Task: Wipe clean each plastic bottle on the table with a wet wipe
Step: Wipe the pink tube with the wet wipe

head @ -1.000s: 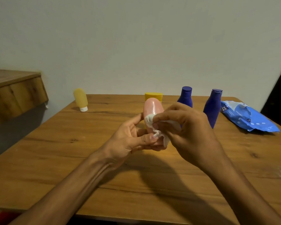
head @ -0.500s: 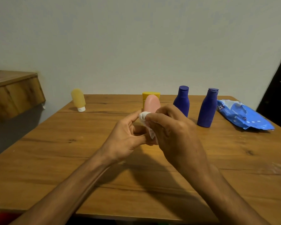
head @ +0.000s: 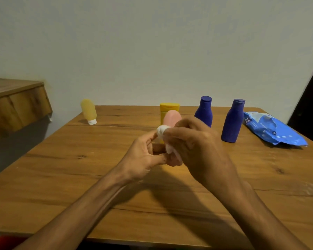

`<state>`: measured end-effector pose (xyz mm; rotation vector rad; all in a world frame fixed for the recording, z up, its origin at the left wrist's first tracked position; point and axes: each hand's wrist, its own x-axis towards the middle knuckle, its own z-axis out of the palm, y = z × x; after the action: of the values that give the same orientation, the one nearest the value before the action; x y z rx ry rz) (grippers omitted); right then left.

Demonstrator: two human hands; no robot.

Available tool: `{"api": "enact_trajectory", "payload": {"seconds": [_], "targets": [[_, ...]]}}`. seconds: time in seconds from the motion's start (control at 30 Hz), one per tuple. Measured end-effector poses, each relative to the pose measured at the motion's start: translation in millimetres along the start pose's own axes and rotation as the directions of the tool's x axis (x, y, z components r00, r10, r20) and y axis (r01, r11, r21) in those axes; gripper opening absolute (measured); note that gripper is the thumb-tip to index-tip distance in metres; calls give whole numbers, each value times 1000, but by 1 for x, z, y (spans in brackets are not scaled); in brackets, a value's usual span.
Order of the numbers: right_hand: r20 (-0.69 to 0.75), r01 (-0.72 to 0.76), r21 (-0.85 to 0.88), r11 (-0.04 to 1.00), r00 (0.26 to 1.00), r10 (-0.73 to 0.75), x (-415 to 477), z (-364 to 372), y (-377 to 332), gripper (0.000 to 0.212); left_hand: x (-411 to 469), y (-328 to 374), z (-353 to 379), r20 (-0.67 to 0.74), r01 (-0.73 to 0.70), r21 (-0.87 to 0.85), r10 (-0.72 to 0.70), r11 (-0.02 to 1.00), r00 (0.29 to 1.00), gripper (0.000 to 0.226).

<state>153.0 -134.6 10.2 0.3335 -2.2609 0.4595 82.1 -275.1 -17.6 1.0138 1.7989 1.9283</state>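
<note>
Right hand has slid left across the pink bottle, wet wipe bunched in its pinched fingers. Left hand grips the bottle's lower end, held upright above the table, mid-centre.

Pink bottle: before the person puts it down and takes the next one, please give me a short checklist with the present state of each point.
1. Pink bottle held firmly in the left hand: ok.
2. Wet wipe gripped by the right hand and pressed on the bottle: ok.
3. Whole surface of the pink bottle wiped: cannot tell, the hands hide its lower part.
4. Free table surface in front to set it down: ok.
5. Next bottles upright and in view, the yellow bottle and two blue bottles: ok.
6. Wipes pack at hand on the right: ok.
</note>
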Motion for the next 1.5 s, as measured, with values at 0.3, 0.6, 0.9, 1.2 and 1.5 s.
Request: {"api": "enact_trajectory", "payload": {"seconds": [0.3,0.6,0.9,1.2,1.5], "targets": [[-226,-29,24,999,974,34,0,-1,8,24,0,-6,2,84,29,24,-31,999,996,66],[-44,-21,60,998,999,23,-4,3,5,23,2,-9,-3,21,44,-144,-41,989,999,71],[-225,-77,166,983,968,114,4,-7,20,21,1,-10,0,136,95,-160,-74,982,988,89],[-67,-237,310,921,961,270,6,-6,20,20,1,-10,-3,89,114,-372,-87,921,992,94],[26,-303,408,861,947,321,8,-9,20,17,3,-9,-2,69,101,-467,-78,879,995,94]]}}
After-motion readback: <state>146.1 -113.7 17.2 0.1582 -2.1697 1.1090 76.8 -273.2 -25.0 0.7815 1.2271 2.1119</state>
